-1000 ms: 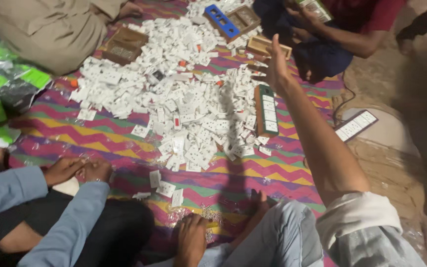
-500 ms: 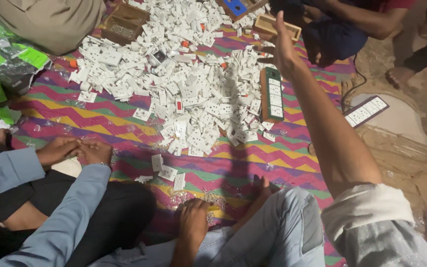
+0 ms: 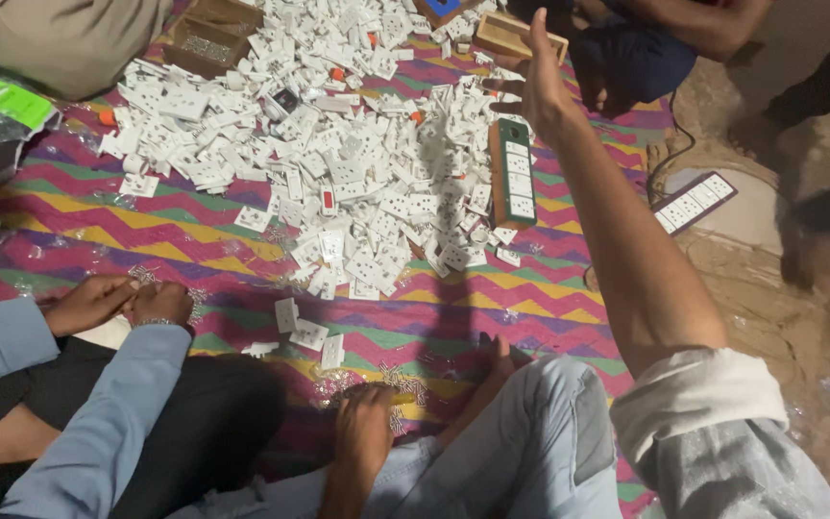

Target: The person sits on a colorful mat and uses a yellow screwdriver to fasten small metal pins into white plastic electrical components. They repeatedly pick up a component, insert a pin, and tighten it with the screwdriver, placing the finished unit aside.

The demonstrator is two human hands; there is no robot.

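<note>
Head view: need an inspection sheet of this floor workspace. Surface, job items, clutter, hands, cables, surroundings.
Surface: zigzag striped mat on a bare floor.
Job's things: large heap of white socket parts; green extension board beside the heap; small metal bits near the left hand.
Clutter: wooden boxes at the far edge; green plastic packets at left; a second white strip board off the mat.
Grippers: right hand raised, fingers spread, holding nothing; left hand low at the mat edge, grip unclear.
Cables: dark cable by the strip board.
Surroundings: other people seated around; a neighbour's hands at left.
</note>
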